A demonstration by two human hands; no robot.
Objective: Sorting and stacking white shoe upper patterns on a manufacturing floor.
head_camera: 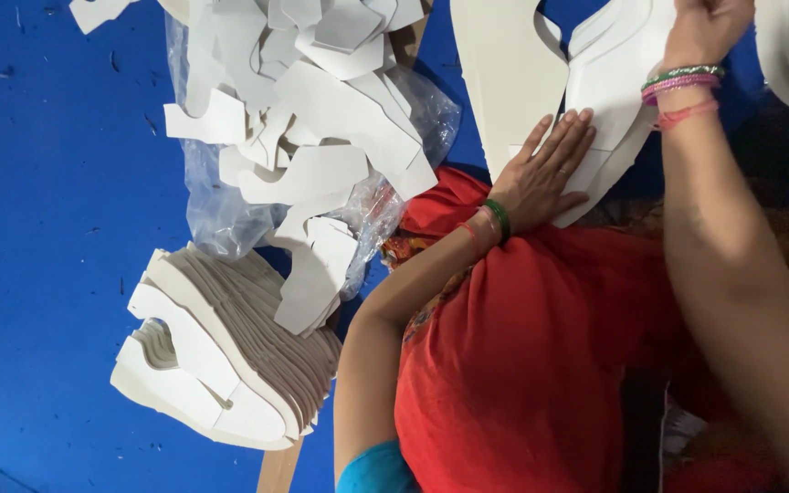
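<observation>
stack [230, 365] of cut white pieces at lower left on blue floor [38, 183]. above it, clear bag [221, 210] heaped with white offcuts [321, 100]. centre: left hand [550, 173] lies flat, fingers spread, pressing a white sheet [614, 82] down over red cloth [522, 365]. right hand [705, 27] at top right grips the same sheet's upper part; fingers partly out of frame. hands apart.
</observation>
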